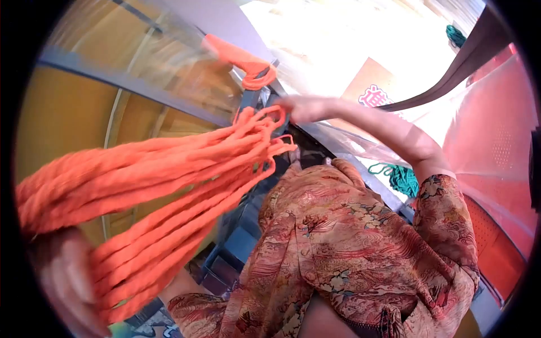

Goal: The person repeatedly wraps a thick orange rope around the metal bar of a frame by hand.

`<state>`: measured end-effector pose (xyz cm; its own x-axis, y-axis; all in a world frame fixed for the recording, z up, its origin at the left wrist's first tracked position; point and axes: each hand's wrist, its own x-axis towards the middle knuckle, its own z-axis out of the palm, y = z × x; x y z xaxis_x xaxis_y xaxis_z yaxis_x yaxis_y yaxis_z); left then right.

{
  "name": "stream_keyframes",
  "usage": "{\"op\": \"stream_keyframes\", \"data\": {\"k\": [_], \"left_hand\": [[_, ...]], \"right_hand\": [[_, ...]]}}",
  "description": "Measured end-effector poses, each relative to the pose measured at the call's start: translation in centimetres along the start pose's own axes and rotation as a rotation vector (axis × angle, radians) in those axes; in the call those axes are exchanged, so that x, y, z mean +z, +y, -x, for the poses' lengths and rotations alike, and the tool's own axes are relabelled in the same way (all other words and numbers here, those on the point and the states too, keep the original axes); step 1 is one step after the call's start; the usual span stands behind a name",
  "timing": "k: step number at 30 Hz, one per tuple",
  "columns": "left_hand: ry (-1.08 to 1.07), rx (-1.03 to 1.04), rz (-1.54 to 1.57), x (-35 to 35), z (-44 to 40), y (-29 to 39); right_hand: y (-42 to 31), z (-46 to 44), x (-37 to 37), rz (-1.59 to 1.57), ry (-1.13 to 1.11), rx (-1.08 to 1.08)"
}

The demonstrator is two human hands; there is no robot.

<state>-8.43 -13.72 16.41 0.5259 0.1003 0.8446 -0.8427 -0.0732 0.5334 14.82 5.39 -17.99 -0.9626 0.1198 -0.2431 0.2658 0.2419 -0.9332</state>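
Observation:
A thick skein of orange yarn stretches across the left half of the view, spread into two bundles of strands. At its lower left end, my left hand is blurred by motion, with the yarn looped about it. The other end bunches into small loops beside my right hand, whose closed fingers are also smeared by movement at the top of the skein. Just above, a second orange yarn bundle hangs over the end of a grey metal bar.
Blue-grey rails cross yellow panels on the left. Green yarn lies right of my patterned garment, and another green bundle is at the upper right. A dark strap curves above a printed card. Red plastic stands far right.

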Motion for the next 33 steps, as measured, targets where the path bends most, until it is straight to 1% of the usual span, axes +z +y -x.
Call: {"op": "stream_keyframes", "data": {"k": [1, 2, 3, 4, 5, 6, 8, 9, 10, 11, 12, 13, 14, 15, 16, 18, 20, 21, 22, 24, 25, 26, 27, 28, 29, 31, 32, 33], "left_hand": [[0.426, -0.106, -0.230, 1.4, -1.1, -0.4], [0.854, -0.213, -0.460, 3.4, -2.5, -0.8], [0.929, -0.240, -0.498, 4.7, -3.7, -0.6], [0.926, -0.213, -0.499, 5.8, -3.9, 0.1], [0.944, -0.177, -0.513, 7.2, -4.5, 1.1], [0.939, -0.191, -0.530, 9.9, -8.7, 1.8], [1.005, -0.133, -0.544, 13.5, -10.3, 3.9], [1.043, -0.087, -0.551, 15.7, -11.0, 5.0], [1.079, -0.050, -0.564, 17.7, -11.8, 5.9], [1.119, -0.013, -0.573, 19.7, -12.7, 6.8], [1.160, 0.024, -0.592, 21.9, -13.5, 7.6], [1.201, 0.080, -0.611, 24.8, -13.3, 8.0], [1.255, 0.129, -0.635, 27.4, -13.6, 8.4], [1.311, 0.179, -0.660, 29.8, -13.8, 8.8], [1.363, 0.239, -0.687, 32.2, -13.4, 9.4], [1.485, 0.337, -0.716, 36.3, -11.7, 9.9], [1.619, 0.424, -0.739, 38.4, -7.4, 9.9], [1.703, 0.463, -0.867, 38.4, -5.0, 7.9], [1.789, 0.490, -0.998, 36.9, -2.5, 5.7], [1.888, 0.361, -0.846, 33.5, 0.0, 2.3], [1.887, 0.236, -0.835, 33.4, 2.1, 2.0], [1.882, 0.110, -0.817, 33.4, 4.1, 1.6], [1.927, 0.112, -0.863, 32.9, 3.7, 0.6], [1.957, 0.134, -0.890, 32.1, 4.7, -0.8], [1.961, 0.144, -0.894, 32.1, 5.8, -1.6], [2.206, 0.181, -1.035, 32.3, 7.9, -3.1], [2.208, 0.190, -1.037, 32.3, 8.7, -3.7], [2.245, 0.188, -1.003, 32.2, 9.3, -4.3]], "right_hand": [[1.0, -0.1, 2.4, 0.024, -0.046, -0.136], [5.1, -2.2, 5.8, -0.265, -0.180, -0.108], [2.9, -1.7, 6.2, -0.251, -0.398, 0.390], [4.8, -1.5, 8.9, -0.236, -0.388, -0.026], [6.5, -1.8, 11.2, -0.193, -0.457, -0.025], [3.7, -1.4, 12.3, -0.139, -0.513, -0.088], [0.1, -0.3, 13.6, 0.111, -0.663, 0.001], [1.2, 0.3, 14.5, 0.235, -0.616, -0.042], [2.6, 0.5, 15.2, 0.416, -0.618, -0.019], [5.8, -0.2, 15.9, 0.601, -0.688, -0.076], [9.3, 0.0, 16.1, 0.691, -0.659, -0.104], [6.7, 1.4, 13.5, 0.743, -0.718, 0.036], [13.8, 1.1, 14.8, 0.868, -0.704, 0.077], [14.4, 2.2, 13.3, 0.934, -0.773, 0.021], [17.2, 2.5, 10.8, 0.916, -0.767, 0.113], [17.5, 4.9, 7.2, 0.856, -0.559, 0.058], [15.4, 3.4, 4.5, 0.942, -0.612, 0.211], [16.2, 3.0, 3.8, 0.983, -0.611, 0.155], [15.2, 2.7, 3.4, 0.673, -0.519, 0.349], [11.9, 1.9, 3.5, 0.637, -0.450, 0.028], [11.0, 1.3, 4.5, 0.559, -0.442, 0.126], [8.3, 0.7, 5.4, 0.563, -0.458, 0.118], [3.6, 0.2, 6.6, 0.376, -0.465, 0.330], [0.7, -0.2, 7.5, 0.201, -0.453, 0.561], [-0.2, -0.6, 8.6, 0.209, -0.459, 0.561], [-2.4, -1.1, 10.4, 0.437, -0.397, -0.001], [-4.0, -1.3, 10.8, 0.549, -0.470, -0.002], [-4.9, -1.4, 11.6, 0.576, -0.495, -0.049]]}}
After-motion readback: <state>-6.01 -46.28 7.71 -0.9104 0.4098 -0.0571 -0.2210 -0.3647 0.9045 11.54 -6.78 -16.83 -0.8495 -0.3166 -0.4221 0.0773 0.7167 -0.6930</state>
